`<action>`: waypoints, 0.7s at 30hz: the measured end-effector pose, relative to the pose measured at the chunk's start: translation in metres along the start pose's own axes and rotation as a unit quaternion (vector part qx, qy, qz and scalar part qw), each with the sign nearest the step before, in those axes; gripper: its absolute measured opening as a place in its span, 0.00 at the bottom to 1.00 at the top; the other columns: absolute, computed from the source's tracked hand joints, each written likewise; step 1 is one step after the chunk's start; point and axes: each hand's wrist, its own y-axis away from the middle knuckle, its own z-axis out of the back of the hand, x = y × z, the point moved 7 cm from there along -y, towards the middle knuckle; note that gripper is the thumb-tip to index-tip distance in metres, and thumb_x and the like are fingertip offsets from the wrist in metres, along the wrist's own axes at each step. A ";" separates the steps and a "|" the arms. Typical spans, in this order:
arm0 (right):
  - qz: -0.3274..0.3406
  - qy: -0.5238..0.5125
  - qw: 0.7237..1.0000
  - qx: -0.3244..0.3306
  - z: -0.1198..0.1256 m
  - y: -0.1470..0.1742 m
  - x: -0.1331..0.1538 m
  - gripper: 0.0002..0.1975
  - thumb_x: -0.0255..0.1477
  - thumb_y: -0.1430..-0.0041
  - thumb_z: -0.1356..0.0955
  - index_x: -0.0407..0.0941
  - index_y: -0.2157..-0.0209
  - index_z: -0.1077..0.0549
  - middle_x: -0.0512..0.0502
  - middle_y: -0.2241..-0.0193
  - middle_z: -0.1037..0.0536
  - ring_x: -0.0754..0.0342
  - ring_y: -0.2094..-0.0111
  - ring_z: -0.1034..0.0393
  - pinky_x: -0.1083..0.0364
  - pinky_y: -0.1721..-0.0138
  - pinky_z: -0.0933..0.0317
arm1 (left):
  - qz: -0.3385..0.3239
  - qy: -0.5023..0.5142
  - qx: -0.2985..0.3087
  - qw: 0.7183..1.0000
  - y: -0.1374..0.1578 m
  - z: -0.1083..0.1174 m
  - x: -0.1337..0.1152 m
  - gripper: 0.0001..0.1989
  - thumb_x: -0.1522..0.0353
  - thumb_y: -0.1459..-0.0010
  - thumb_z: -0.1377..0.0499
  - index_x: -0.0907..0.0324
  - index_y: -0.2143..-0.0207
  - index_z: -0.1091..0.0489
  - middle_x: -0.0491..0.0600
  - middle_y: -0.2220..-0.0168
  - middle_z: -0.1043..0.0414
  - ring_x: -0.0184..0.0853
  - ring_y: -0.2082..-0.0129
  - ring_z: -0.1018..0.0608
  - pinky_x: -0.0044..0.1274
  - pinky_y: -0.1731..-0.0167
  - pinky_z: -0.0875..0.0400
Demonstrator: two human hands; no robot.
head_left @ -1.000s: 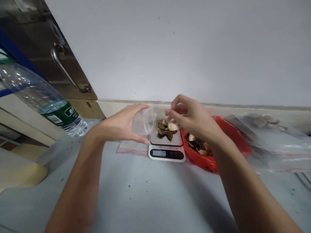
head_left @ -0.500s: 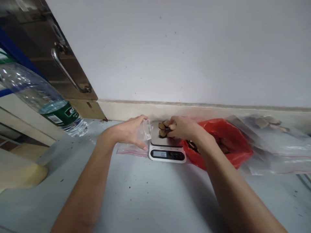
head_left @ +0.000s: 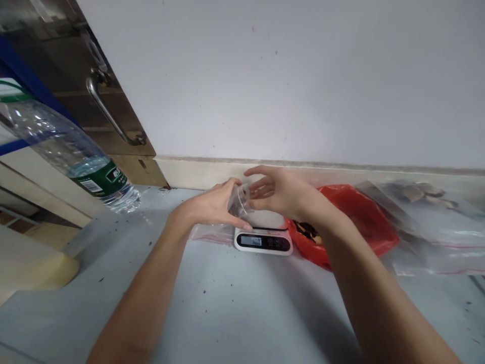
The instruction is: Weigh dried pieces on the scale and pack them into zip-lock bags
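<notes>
Bag (head_left: 238,206), clear, over the scale's left part, pinched in the left hand (head_left: 212,205); contents unclear. Right hand (head_left: 284,194) at its mouth, fingers half curled; cannot tell if they hold anything. Scale (head_left: 264,242) display seems to read 10.0. Judged: weighing done, bagging under way, mouth not yet closed. Red bag (head_left: 359,220), just right, still holds loose slices (head_left: 308,231). Farther right, a pouch (head_left: 452,230) already filled.
</notes>
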 end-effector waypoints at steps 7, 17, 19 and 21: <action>-0.040 0.118 0.989 -0.081 0.005 -0.017 -0.022 0.16 0.25 0.41 0.30 0.43 0.50 0.23 0.39 0.57 0.16 0.47 0.57 0.21 0.53 0.57 0.31 | 0.022 -0.024 -0.043 0.999 0.012 0.024 0.017 0.48 0.46 0.53 0.34 0.55 0.34 0.45 0.59 0.36 0.36 0.53 0.40 0.29 0.37 0.44 0.32; -0.033 0.159 0.987 0.002 -0.015 -0.022 -0.035 0.04 0.22 0.45 0.29 0.46 0.70 0.24 0.47 0.68 0.17 0.51 0.65 0.23 0.57 0.64 0.35 | 0.038 -0.099 0.005 0.994 -0.004 -0.001 0.022 0.48 0.52 0.56 0.31 0.55 0.35 0.42 0.62 0.35 0.37 0.56 0.34 0.35 0.41 0.42 0.32; -0.009 0.054 0.998 0.019 -0.013 -0.018 -0.026 0.05 0.26 0.45 0.27 0.46 0.65 0.24 0.48 0.67 0.16 0.52 0.64 0.22 0.56 0.61 0.33 | 0.017 -0.091 -0.002 0.996 -0.006 -0.002 0.017 0.44 0.51 0.55 0.30 0.56 0.38 0.39 0.61 0.37 0.34 0.56 0.36 0.33 0.41 0.44 0.31; 0.020 -0.033 0.999 0.026 -0.009 -0.012 -0.017 0.12 0.28 0.44 0.27 0.46 0.57 0.24 0.47 0.64 0.15 0.51 0.62 0.21 0.54 0.58 0.31 | -0.007 -0.066 -0.012 0.998 -0.005 0.000 0.013 0.42 0.51 0.54 0.31 0.57 0.39 0.38 0.61 0.39 0.32 0.55 0.39 0.30 0.40 0.46 0.29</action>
